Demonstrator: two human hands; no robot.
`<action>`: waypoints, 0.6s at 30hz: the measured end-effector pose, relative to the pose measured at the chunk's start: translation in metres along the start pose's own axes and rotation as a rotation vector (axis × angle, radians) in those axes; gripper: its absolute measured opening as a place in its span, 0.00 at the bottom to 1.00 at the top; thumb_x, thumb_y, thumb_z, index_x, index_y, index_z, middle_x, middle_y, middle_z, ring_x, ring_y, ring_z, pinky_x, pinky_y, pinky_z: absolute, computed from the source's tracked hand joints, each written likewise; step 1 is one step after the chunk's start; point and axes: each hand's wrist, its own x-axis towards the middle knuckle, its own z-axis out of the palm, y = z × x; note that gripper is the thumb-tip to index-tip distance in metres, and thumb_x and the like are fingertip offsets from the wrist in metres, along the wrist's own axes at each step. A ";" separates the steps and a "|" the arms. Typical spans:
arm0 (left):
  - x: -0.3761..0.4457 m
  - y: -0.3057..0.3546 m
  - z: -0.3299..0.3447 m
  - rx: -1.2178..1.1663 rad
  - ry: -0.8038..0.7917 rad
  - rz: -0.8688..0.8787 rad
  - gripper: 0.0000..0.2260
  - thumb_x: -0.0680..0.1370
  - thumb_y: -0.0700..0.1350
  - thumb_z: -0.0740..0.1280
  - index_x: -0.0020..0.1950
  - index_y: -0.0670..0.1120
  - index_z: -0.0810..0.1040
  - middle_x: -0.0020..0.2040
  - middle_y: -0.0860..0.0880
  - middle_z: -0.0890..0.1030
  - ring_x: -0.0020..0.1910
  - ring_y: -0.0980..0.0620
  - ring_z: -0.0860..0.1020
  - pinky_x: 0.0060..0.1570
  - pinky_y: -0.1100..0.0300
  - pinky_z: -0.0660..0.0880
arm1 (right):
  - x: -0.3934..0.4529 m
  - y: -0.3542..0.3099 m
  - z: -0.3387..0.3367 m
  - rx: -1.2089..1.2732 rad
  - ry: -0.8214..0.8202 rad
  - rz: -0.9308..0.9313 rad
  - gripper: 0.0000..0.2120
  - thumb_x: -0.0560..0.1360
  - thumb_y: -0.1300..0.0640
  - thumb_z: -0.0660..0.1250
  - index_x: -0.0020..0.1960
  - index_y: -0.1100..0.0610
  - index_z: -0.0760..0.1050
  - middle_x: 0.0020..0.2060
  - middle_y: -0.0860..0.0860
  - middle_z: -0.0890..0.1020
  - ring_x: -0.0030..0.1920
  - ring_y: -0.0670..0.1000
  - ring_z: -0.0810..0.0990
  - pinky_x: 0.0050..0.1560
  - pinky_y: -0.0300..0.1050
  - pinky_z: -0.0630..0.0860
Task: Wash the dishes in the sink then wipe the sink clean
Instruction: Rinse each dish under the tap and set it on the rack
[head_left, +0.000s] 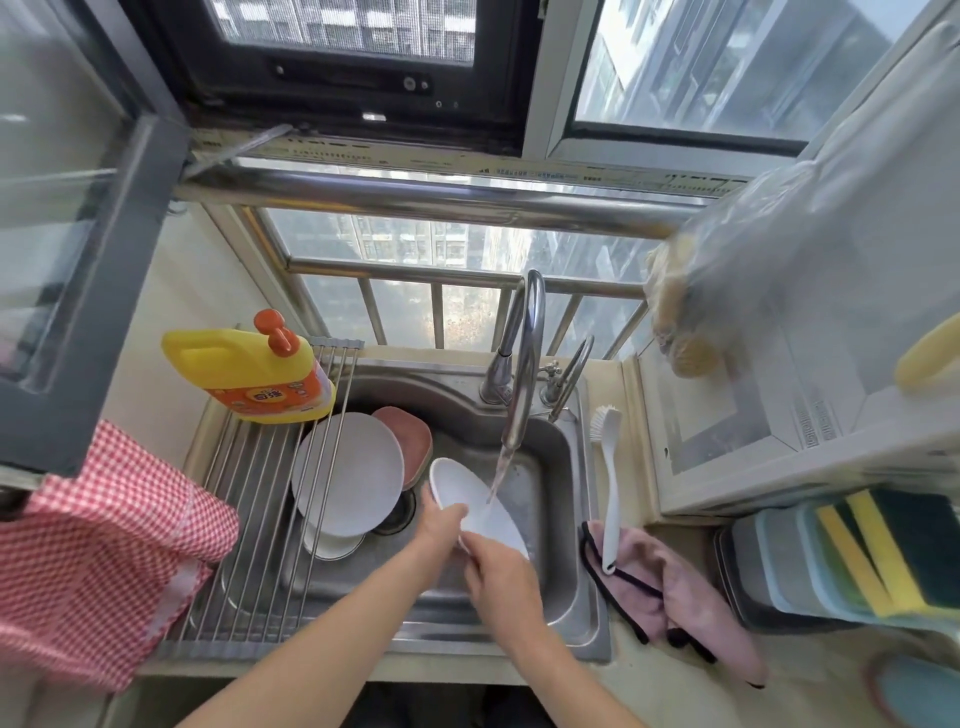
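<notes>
Both hands are over the sink (563, 467), sharing one white plate (457, 486) that is tilted under the tap (524, 364), with the water (497, 475) striking its face. The left hand (441, 525) grips the plate's near-left rim, fingers curled round the edge. The right hand (493, 577) has the lower edge, thumb on top; how its fingers lie beneath I cannot tell, though it plainly has hold of the plate.

To the left in the basin a larger white plate (348, 473) leans on edge, a pink dish (410, 439) just behind it and a bowl (332, 545) partly under it. A roll-up rack (254, 545) covers the sink's left part, and a yellow soap bottle (254, 374) (orange pump on top) stands at the rack's far end.

On the counter to the right a white brush (610, 483) lies with its handle end on a pink cloth (691, 587). Farther right sit stacked sponges (872, 551). A red checked towel (93, 551) hangs at the left.
</notes>
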 end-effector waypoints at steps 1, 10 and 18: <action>0.001 -0.002 -0.007 -0.006 0.031 0.025 0.31 0.75 0.37 0.63 0.77 0.53 0.62 0.67 0.40 0.75 0.62 0.38 0.76 0.63 0.38 0.75 | -0.002 0.002 0.001 0.030 -0.045 -0.035 0.17 0.77 0.60 0.61 0.61 0.46 0.79 0.53 0.41 0.84 0.53 0.40 0.79 0.55 0.37 0.76; -0.028 -0.004 -0.042 -0.283 -0.011 -0.049 0.13 0.85 0.49 0.60 0.69 0.49 0.72 0.61 0.44 0.82 0.57 0.42 0.80 0.55 0.45 0.78 | 0.013 0.041 -0.002 -0.212 -0.294 0.171 0.41 0.76 0.34 0.29 0.83 0.53 0.44 0.82 0.53 0.45 0.82 0.54 0.41 0.80 0.51 0.39; -0.034 -0.013 -0.034 -0.235 -0.091 -0.164 0.27 0.80 0.66 0.58 0.70 0.50 0.75 0.60 0.49 0.84 0.58 0.47 0.82 0.57 0.48 0.80 | 0.056 0.004 0.010 -0.152 -0.401 0.020 0.28 0.85 0.40 0.42 0.82 0.43 0.38 0.80 0.45 0.35 0.79 0.50 0.29 0.79 0.62 0.36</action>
